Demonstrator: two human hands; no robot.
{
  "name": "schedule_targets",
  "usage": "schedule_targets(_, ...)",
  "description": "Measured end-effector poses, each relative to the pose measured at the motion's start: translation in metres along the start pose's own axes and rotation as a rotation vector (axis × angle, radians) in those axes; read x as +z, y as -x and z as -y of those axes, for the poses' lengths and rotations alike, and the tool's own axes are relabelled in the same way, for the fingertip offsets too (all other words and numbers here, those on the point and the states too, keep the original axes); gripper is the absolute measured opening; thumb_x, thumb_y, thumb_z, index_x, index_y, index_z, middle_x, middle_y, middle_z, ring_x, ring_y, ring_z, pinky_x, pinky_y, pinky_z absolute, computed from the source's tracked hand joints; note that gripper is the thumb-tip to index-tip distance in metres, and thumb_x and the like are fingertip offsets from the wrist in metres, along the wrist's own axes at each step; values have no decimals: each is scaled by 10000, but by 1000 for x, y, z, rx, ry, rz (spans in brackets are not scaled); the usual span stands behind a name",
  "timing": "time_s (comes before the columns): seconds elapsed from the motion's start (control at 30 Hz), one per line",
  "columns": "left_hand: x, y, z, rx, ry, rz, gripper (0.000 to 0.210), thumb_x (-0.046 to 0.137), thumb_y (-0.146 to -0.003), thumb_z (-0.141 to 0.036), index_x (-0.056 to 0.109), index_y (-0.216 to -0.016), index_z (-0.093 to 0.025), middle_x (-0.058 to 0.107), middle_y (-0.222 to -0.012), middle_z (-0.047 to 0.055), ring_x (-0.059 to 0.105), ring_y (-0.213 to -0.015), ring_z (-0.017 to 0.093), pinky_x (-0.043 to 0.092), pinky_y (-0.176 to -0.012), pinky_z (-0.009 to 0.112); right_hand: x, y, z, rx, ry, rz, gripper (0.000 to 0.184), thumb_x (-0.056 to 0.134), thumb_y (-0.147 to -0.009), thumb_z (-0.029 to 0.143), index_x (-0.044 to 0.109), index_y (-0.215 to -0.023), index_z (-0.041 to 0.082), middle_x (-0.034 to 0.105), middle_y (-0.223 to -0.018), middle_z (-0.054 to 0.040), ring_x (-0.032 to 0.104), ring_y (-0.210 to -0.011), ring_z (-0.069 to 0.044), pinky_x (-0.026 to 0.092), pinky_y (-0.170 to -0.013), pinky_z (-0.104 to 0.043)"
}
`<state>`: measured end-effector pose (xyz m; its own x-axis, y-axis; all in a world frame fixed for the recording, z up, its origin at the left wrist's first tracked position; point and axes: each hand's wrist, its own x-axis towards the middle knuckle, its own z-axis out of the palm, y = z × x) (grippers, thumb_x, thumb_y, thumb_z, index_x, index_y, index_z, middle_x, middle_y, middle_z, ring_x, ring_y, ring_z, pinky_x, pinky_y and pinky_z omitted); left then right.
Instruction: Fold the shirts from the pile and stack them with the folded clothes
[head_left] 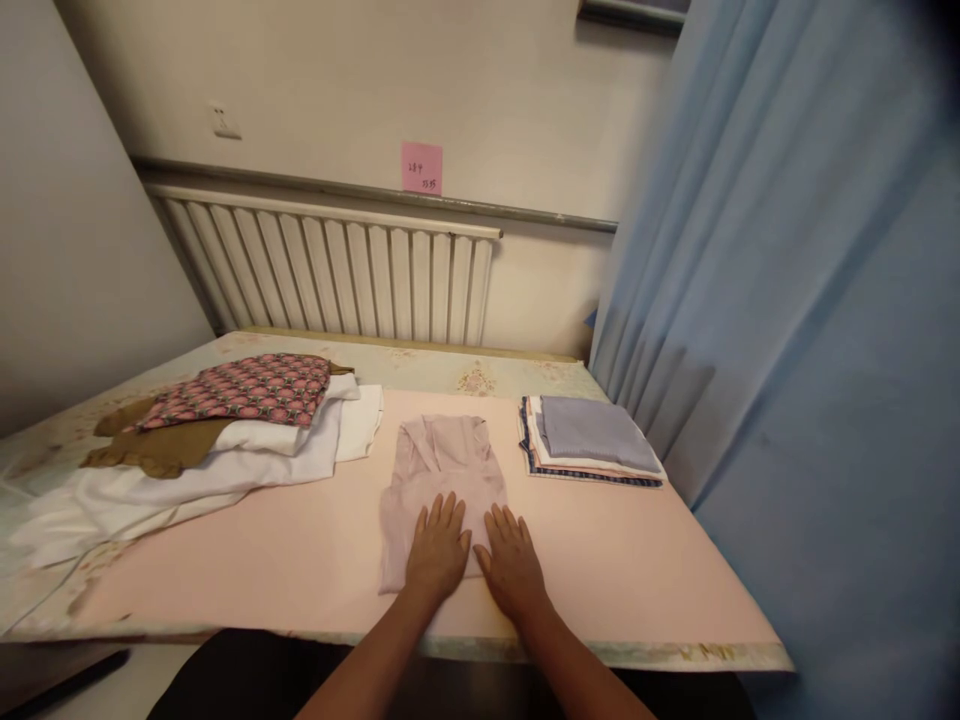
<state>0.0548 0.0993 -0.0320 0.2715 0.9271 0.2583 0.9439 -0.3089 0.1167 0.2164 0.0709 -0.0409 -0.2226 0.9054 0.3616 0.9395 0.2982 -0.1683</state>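
Note:
A pale lilac garment [444, 450], folded into a long narrow shape with a V-shaped neckline at its far end, lies on a pink mat [300, 550]. My left hand [439, 548] rests flat on its near half, fingers stretched forward. Beside it, my right hand [513, 562] lies flat at the garment's near right edge, fingers also extended. The two thumbs are close together but apart. Neither hand grasps the cloth, and part of the garment is hidden beneath them.
Left on the table sits a loose heap of clothes, with a red patterned garment [251, 390] above brown and white ones. A neat stack of folded clothes [592, 435] lies to the right. A blue curtain [780, 300] hangs along the right; a radiator [337, 265] stands behind.

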Motion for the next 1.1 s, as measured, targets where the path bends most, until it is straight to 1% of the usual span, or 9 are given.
schedule_targets(0.37, 1, 0, 0, -7, -11, -21, 497, 348, -931, -365, 438, -1395, -210, 381, -1499, 48, 287, -1400, 256, 220, -1134, 478, 1, 0, -1, -13, 9, -46, 482, 415, -951, 416, 481, -1362, 172, 442, -1441, -96, 338, -1364, -267, 238, -1117, -466)
schedule_targets(0.8, -2, 0, 0, -10, -3, -1, 500, 331, -939, -369, 433, -1399, -203, 373, -1504, 46, 279, -1403, 258, 211, -1140, 478, 2, 0, -1, -16, 11, -86, 477, 430, -943, 420, 502, -1345, 173, 464, -1423, -99, 367, -1346, -277, 254, -1109, -468)
schedule_targets(1.1, -1, 0, 0, -13, -2, -11, 495, 352, -930, -353, 436, -1395, -210, 378, -1502, 42, 280, -1403, 253, 214, -1138, 478, 2, 0, -1, -12, -2, -52, 483, 416, -950, 419, 493, -1350, 159, 442, -1439, -100, 353, -1355, -276, 255, -1114, -466)
